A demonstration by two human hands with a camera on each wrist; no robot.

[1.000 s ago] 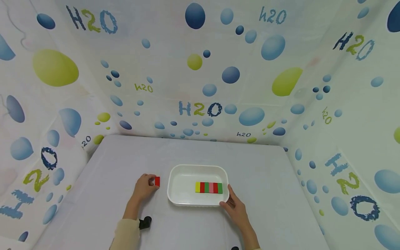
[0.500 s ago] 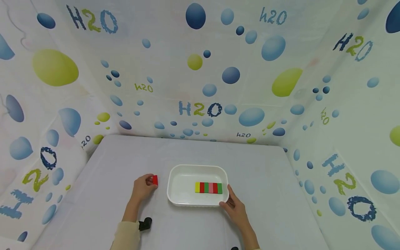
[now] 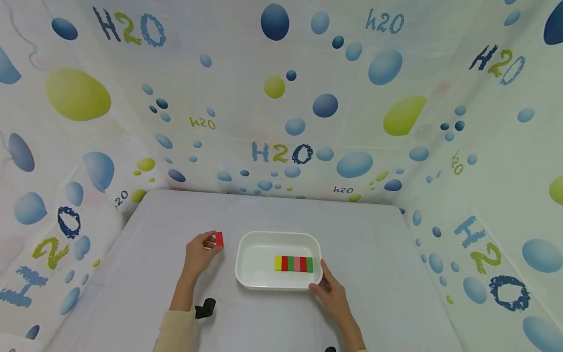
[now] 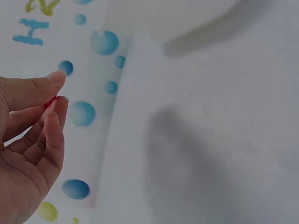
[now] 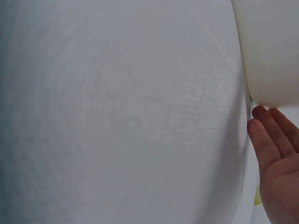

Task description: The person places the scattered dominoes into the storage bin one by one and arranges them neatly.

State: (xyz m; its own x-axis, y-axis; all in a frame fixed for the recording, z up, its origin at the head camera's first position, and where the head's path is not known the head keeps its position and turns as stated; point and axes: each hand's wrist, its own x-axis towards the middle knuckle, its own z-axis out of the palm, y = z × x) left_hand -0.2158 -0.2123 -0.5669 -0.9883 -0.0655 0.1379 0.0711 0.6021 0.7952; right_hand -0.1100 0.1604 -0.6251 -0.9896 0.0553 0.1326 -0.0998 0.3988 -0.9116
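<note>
In the head view my left hand [image 3: 201,252] pinches a small red block [image 3: 219,239] between thumb and fingertips, left of a white rectangular tray [image 3: 255,283]. Only a sliver of the red block [image 4: 50,101] shows between the fingers in the left wrist view; the hand appears raised, its shadow falling on the table. My right hand [image 3: 332,292] holds the tray at its near right corner, thumb at the front rim and fingers along the right side. The right wrist view shows those fingers [image 5: 266,140] against the tray's outer wall [image 5: 273,60]. Inside the tray lies a row of yellow, red, green and pink blocks [image 3: 293,264].
A white cloth covers the table [image 3: 360,234]. Behind and at both sides hang white curtains [image 3: 237,107] printed with blue and green dots and "H2O". A black wrist camera mount [image 3: 205,308] sticks out beside the left sleeve [image 3: 178,330].
My left hand has carried the red block away from me, toward the table's back, and the block has turned slightly. The right hand, the tray and its row of blocks stay in place.
</note>
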